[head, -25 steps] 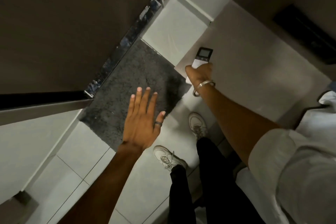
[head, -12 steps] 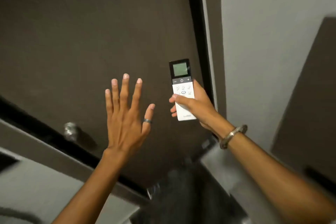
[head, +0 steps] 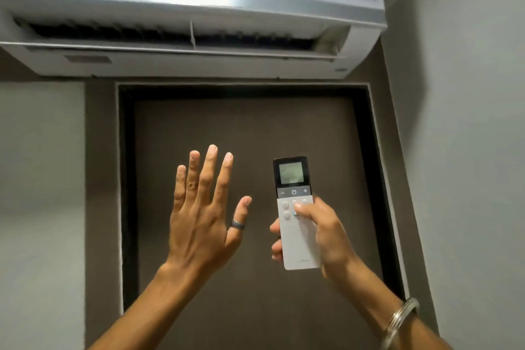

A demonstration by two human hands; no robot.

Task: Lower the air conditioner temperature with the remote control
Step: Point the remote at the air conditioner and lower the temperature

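Observation:
A white wall-mounted air conditioner (head: 199, 8) spans the top of the view, its louvre open above a dark door. My right hand (head: 326, 236) grips a slim white remote control (head: 297, 239) upright, with the dark screen end pointing up. The thumb rests on the buttons below the minus, power and plus row. My left hand (head: 201, 216) is raised to the left of the remote, palm away from me, fingers spread, a ring on the thumb, holding nothing.
A dark brown door (head: 241, 136) in a black frame fills the centre behind both hands. Grey wall (head: 468, 150) stands on the right and a lighter wall panel (head: 39, 165) on the left. A metal bangle (head: 400, 318) circles my right wrist.
The view has swung up from the floor and mat, past the door, to the air conditioner. The remote has come up with it, and my thumb now lies on its buttons.

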